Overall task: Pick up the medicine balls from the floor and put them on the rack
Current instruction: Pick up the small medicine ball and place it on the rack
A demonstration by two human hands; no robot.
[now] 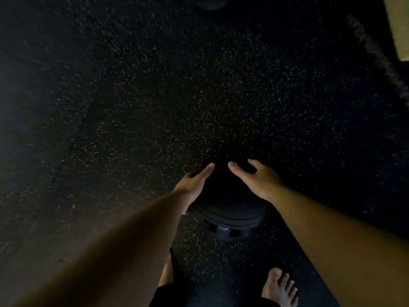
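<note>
The fingers (pixel 209 167) of the left hand (pixel 192 185) are spread and curved against the left flank of a dark, round, rubbery medicine ball (pixel 228 207), the thumb tucked from view behind it. Across the ball, the right hand (pixel 256 180) lies over the top right shoulder, its fingers loosely extended and draped rather than clenched. Whether either palm actually presses the surface or hovers just off it cannot be told in this dim light. The two hands bracket the ball from opposite sides, which reads as a two-handed cradle suited to a heavy, smooth sphere that one hand could not close around.

The ball sits on the black rubber gym floor with pale speckles (pixel 155 96), directly ahead of the person's bare feet, the right foot (pixel 280 286) plainly visible near the bottom edge of the frame. Beneath the ball's near side a darker ribbed shape with glints shows; what it is stays unclear. Both forearms reach down steeply, suggesting a bent-over stance taken to get low enough to scoop under the weight.

Another rounded dark object (pixel 210 3) lies at the floor's far edge, possibly a second ball. No rack is in view, so the lift appears only to be starting.
</note>
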